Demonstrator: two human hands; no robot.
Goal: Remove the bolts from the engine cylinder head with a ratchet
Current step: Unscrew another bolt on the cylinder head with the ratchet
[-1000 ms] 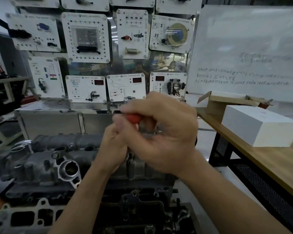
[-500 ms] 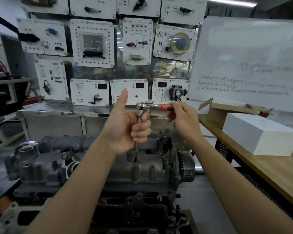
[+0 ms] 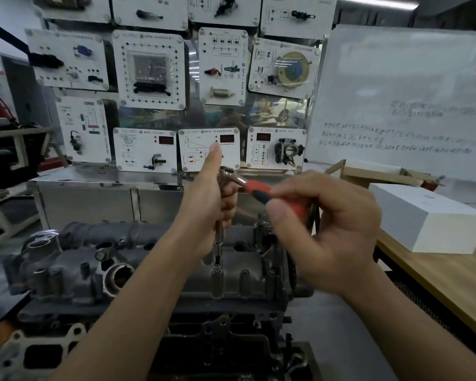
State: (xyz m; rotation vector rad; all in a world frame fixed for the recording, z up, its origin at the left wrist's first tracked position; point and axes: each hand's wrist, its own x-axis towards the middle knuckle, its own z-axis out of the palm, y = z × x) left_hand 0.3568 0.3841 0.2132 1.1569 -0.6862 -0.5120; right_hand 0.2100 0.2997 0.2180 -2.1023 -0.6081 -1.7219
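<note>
The grey engine cylinder head (image 3: pixel 154 268) lies across the lower middle of the view on its block. A ratchet (image 3: pixel 254 188) with a red and black handle stands over it on a long extension bar (image 3: pixel 218 243), whose socket sits on a bolt (image 3: pixel 217 266) near the head's front edge. My left hand (image 3: pixel 212 204) grips the upright extension just under the ratchet head, thumb pointing up. My right hand (image 3: pixel 327 224) holds the red handle, which points toward me and to the right.
A wooden table (image 3: pixel 451 273) at the right carries a white box (image 3: pixel 423 218) and an open cardboard box (image 3: pixel 379 174). Behind the engine stand a steel cabinet (image 3: pixel 94 193), a wall of training panels (image 3: pixel 149 70) and a whiteboard (image 3: pixel 396 97).
My right hand has swung the ratchet handle from the far right back toward me. One second ago it was in front of the left hand. The left hand stays on the extension.
</note>
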